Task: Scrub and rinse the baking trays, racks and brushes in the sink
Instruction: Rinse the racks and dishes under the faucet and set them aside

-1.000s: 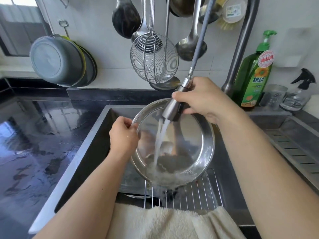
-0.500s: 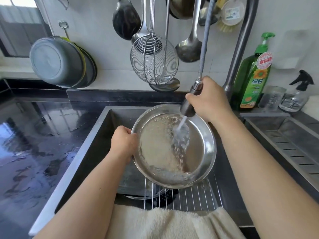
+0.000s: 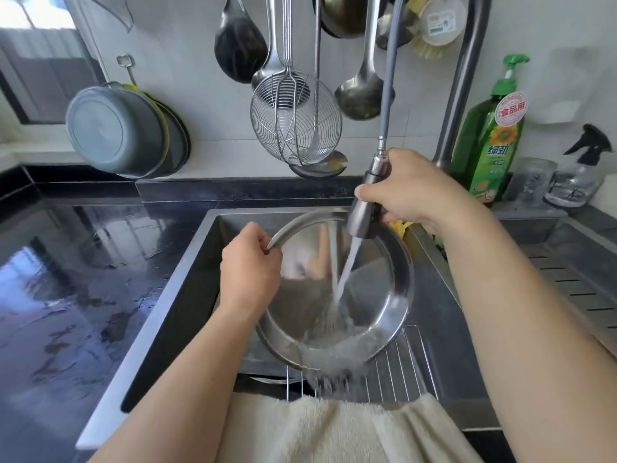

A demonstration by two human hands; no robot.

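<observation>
2 hands rinse 1 round metal tray (image 3: 384, 295) tilted over the sink (image 3: 187, 262).
Left hand (image 3: 250, 272) grips its rim; right hand (image 3: 410, 192) fingers wrap the spray head (image 3: 365, 212). Wire rack (image 3: 394, 369) partly hidden beneath.

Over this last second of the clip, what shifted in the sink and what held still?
The right hand swung the pull-out metal spray head rightward, then back toward the middle, so the water stream moved across the round stainless steel tray and now runs off its lower rim. The left hand tilted the tray steeper. Both hands kept their grips; the wire rack and cream towel stayed put.
</observation>
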